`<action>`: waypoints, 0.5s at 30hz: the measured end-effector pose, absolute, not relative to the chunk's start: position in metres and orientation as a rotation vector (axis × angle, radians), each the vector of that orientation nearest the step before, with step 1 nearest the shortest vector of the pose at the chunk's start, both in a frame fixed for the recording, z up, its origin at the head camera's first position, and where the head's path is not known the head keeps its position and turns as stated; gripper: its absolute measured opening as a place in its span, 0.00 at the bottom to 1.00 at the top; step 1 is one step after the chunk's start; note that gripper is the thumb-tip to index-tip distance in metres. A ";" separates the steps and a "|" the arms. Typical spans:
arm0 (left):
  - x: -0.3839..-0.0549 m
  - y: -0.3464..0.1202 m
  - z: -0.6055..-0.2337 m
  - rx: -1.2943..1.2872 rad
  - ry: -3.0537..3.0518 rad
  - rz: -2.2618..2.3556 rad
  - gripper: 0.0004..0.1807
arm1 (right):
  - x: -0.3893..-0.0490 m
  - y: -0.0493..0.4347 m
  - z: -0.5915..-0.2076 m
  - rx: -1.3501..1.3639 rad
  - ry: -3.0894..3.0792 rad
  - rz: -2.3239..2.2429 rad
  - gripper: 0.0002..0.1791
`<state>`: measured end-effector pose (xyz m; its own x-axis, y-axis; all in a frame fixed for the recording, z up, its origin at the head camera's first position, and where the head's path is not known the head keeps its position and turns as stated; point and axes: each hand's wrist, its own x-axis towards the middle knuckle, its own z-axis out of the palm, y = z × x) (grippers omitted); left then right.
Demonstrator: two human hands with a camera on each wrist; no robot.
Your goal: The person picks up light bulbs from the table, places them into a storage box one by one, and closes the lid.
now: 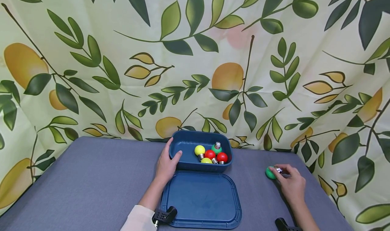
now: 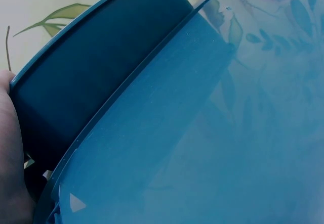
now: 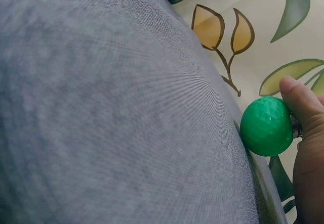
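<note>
Against the far side of the table stands a dark blue plastic box (image 1: pixel 186 163) holding several small round light bulbs. Inside it are a yellow bulb (image 1: pixel 199 150), another yellow one lower down, two red bulbs (image 1: pixel 222 157) and a green bulb (image 1: pixel 216 149) with its metal base up. My left hand (image 1: pixel 166 164) grips the box's left end, thumb at the front rim. Off to the right, my right hand (image 1: pixel 290 183) pinches a green light bulb (image 3: pixel 267 127) by its metal screw base, close to the tabletop. In the right wrist view, the faceted globe points away from the fingers.
In front of the box lies a flat blue lid (image 1: pixel 201 198), partly under my left forearm. Grey cloth (image 1: pixel 97 183) covers the table. Behind it hangs a leaf-and-fruit printed curtain (image 1: pixel 195 82), which also runs along the right side.
</note>
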<state>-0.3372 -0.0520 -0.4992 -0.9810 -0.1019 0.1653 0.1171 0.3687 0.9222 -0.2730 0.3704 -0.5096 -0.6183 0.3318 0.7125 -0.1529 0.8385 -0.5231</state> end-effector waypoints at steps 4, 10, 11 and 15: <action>-0.337 -0.051 -0.500 -0.011 -2.432 -1.661 0.36 | -0.274 0.372 -0.510 -0.065 -2.117 0.674 0.13; -0.336 -0.051 -0.499 -0.017 -2.431 -1.658 0.36 | -0.275 0.372 -0.509 0.006 -2.131 0.545 0.13; -0.336 -0.051 -0.499 -0.019 -2.430 -1.660 0.36 | -0.275 0.372 -0.509 0.012 -2.144 0.524 0.13; -0.336 -0.052 -0.498 -0.024 -2.428 -1.666 0.36 | -0.275 0.370 -0.509 0.017 -2.229 0.501 0.13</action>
